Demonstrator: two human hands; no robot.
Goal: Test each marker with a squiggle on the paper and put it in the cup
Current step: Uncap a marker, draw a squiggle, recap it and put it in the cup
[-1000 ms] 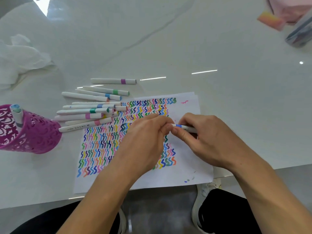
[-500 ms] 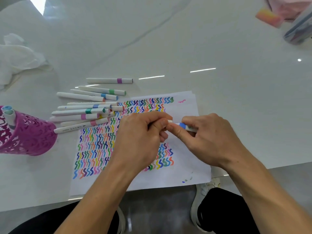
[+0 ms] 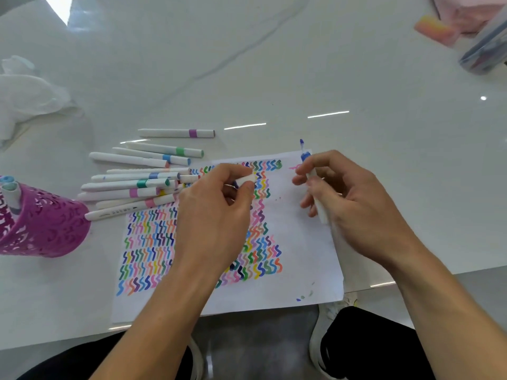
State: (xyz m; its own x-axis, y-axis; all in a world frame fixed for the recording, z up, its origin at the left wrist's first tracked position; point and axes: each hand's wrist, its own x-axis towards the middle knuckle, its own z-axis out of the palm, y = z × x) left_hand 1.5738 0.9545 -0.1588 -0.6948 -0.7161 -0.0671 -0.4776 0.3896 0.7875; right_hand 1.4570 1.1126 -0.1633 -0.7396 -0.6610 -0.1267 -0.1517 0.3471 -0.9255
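Observation:
My right hand (image 3: 348, 207) holds an uncapped blue marker (image 3: 312, 182), its tip pointing up and away over the paper's top right corner. Between thumb and fingers, my left hand (image 3: 216, 212) pinches the marker's white cap (image 3: 245, 180) above the squiggles. The white paper (image 3: 301, 242) lies at the table's near edge, mostly filled with rows of coloured squiggles. Several capped white markers (image 3: 137, 185) lie in a loose pile left of the paper. A purple perforated cup (image 3: 46, 223) stands at the far left with markers in it.
Crumpled white tissue (image 3: 24, 97) lies at the back left. A clear case (image 3: 485, 53) and pink items (image 3: 433, 30) sit at the back right corner. The white marble table (image 3: 274, 64) ends just below the paper, and my knees show under it.
My hands, joined on the capped blue marker a second ago, have pulled apart. The cap came off in my left hand, and my right hand swung the marker's tip upward.

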